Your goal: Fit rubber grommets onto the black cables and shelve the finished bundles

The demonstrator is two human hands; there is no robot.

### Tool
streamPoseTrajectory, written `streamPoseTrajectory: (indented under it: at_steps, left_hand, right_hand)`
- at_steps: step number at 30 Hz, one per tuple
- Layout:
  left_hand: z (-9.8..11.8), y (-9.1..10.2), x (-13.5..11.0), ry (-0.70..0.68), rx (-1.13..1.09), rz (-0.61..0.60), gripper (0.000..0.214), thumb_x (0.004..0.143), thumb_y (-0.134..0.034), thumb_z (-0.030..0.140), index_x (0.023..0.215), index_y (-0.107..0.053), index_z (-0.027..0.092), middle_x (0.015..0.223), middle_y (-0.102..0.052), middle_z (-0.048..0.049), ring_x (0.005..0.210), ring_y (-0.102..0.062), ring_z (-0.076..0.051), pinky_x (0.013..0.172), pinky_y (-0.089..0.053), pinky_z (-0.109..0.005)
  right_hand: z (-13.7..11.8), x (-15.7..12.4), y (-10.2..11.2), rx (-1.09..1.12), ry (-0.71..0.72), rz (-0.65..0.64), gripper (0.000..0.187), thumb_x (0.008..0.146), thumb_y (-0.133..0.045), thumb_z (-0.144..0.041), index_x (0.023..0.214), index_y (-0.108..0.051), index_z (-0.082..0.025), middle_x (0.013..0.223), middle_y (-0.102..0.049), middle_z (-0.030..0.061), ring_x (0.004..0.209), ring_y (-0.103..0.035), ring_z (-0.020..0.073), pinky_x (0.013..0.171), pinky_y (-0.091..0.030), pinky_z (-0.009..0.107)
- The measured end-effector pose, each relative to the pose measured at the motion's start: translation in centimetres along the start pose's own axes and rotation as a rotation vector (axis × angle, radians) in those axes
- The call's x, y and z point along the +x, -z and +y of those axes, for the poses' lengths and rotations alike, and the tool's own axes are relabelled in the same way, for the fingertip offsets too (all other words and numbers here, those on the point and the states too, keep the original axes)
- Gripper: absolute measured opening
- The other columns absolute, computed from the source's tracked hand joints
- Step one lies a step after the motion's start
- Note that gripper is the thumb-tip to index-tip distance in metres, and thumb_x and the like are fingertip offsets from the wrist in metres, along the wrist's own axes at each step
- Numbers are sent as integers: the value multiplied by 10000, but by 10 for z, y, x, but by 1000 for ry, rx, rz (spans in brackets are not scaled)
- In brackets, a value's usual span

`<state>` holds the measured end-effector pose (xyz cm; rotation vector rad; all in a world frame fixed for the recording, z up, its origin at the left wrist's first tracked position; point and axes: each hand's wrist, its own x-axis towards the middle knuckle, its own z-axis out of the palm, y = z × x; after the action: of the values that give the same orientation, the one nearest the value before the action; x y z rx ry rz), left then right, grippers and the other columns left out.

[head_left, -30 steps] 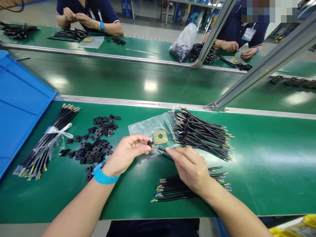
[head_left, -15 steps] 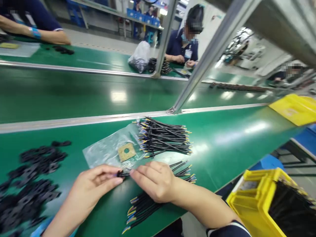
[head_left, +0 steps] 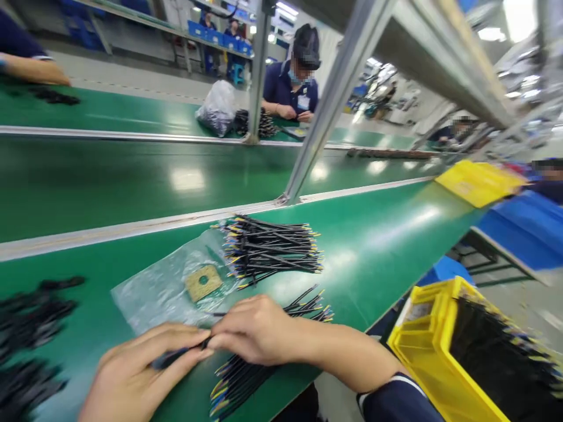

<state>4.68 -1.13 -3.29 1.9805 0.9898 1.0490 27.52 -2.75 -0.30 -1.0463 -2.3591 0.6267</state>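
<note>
My left hand (head_left: 143, 372) is closed, thumb and fingers pinching a dark, slim piece, probably the end of a black cable (head_left: 173, 356); blur hides its detail. Right against those fingertips, my right hand (head_left: 255, 331) is closed on the same black piece, and a thin dark end sticks out above its fingers. Under my right wrist lie loose black cables (head_left: 246, 378) with yellow, blue and brown wire ends. Behind the hands, a tied bundle of similar cables (head_left: 275, 249) rests beside a clear plastic bag (head_left: 149, 296) with a holed yellow sponge (head_left: 203, 283) on it.
Flat black plastic parts (head_left: 30, 319) are heaped at left. A yellow bin (head_left: 440, 351) full of cables stands at lower right. Metal posts (head_left: 328, 105) rise from the bench's far rail. Across the line a co-worker (head_left: 292, 88) sits; another person's arm (head_left: 35, 69) shows at upper left.
My hands have come together, fingertips meeting, and the left hand now shows more of the dark piece in its grasp. The view has shifted, so the bench things appear farther left.
</note>
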Motion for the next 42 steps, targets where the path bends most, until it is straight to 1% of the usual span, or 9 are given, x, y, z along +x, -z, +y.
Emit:
streamPoseTrajectory:
  at_steps: [4,11,13,16,18,21,25,32,42]
  left_hand:
    - [30,-1,17,39,-95,51,155,843,-804,433,836,-822,279,763,-812,18,657,-767,-119,680,-614,-133]
    - [27,15,7,255,-191,-29,448,722,-904,440,1112,-792,251,935,-834,-21,839,-795,-184,829,-632,-235]
    - [22,39,4,300,-40,102,538,733,-887,483,1207,-758,264,1012,-826,-27,964,-777,-218,957,-595,-301]
    - [6,79,-1,435,352,522,386,920,-688,504,1204,-739,248,1033,-801,-34,981,-739,-222,984,-548,-345]
    - [-7,98,-3,504,579,599,357,979,-580,484,1163,-743,225,1027,-787,-52,955,-720,-230,945,-536,-354]
    - [-26,103,-2,522,827,373,391,1004,-505,458,1127,-765,193,1062,-772,-111,996,-682,-293,917,-503,-407]
    - [-45,88,3,562,1032,130,428,1004,-482,438,1229,-754,197,1138,-727,-165,1033,-622,-368,833,-460,-463]
    - [-65,85,3,528,1064,106,238,952,-592,337,1018,-774,198,1150,-707,-177,1094,-578,-418,827,-439,-496]
    - [-45,62,11,463,821,-2,216,955,-545,280,1038,-733,213,1023,-781,-97,918,-737,-287,749,-508,-358]
  right_hand:
    - [-5,0,11,197,-36,84,318,1078,-498,-343,926,-717,-170,764,-735,20,675,-654,100,674,-499,191]
    - [-9,4,17,34,67,163,233,1067,-530,-299,954,-692,-176,717,-711,6,603,-619,101,605,-488,207]
    - [-2,2,26,-145,127,253,120,1036,-582,-226,1014,-689,-178,798,-755,25,670,-660,119,665,-519,229]
    - [23,-2,46,-439,136,383,180,986,-623,-138,1140,-694,-195,936,-790,57,791,-702,159,757,-535,285]
    - [44,-3,57,-572,86,439,253,986,-608,-134,1212,-690,-214,979,-788,67,831,-706,178,784,-524,317]
    - [64,-3,67,-681,-28,469,292,1007,-587,-191,1282,-680,-216,1092,-763,107,955,-701,226,875,-511,383]
    - [53,-6,67,-615,-18,437,184,982,-658,-228,1152,-722,-193,1009,-757,91,903,-693,210,855,-516,360]
    - [19,-15,22,-510,34,-133,119,920,-745,-280,858,-694,-192,735,-686,17,709,-654,191,676,-515,314]
    - [25,-8,-7,-571,-99,40,197,1047,-460,-166,1114,-642,-204,961,-699,43,791,-665,143,602,-478,255]
